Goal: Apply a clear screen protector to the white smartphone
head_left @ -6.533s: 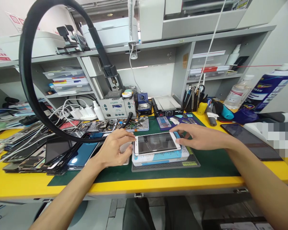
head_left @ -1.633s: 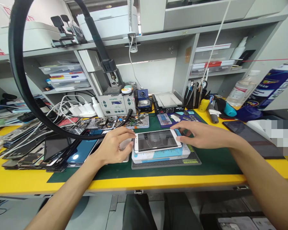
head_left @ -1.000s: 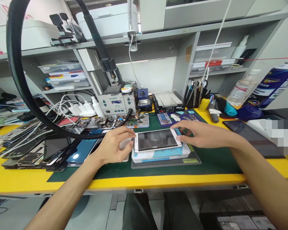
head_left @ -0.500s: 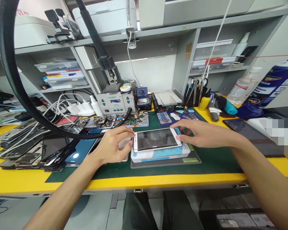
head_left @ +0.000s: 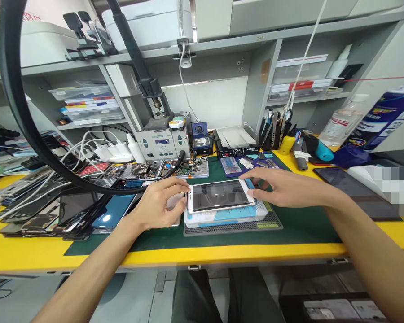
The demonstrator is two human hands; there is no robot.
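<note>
A white smartphone (head_left: 218,196) with a dark screen lies face up, long side across, on a white and light blue box (head_left: 227,216). Under the box is a grey perforated mat (head_left: 222,230). My left hand (head_left: 164,202) holds the phone's left end, with fingertips at the top corner and the thumb lower on the edge. The right end is held by my right hand (head_left: 278,187), its thumb at the edge and its index finger at the upper corner. Partly behind my left hand, a pale flat object (head_left: 175,207) rests on the green mat (head_left: 148,241).
To the left are piled phones and phone parts (head_left: 70,206), below a looping black hose (head_left: 30,134). A grey rework station (head_left: 163,146) and a flat heating plate (head_left: 236,142) stand behind. At right are a dark tablet (head_left: 353,193), a clear bottle (head_left: 344,119) and a spray can (head_left: 382,116).
</note>
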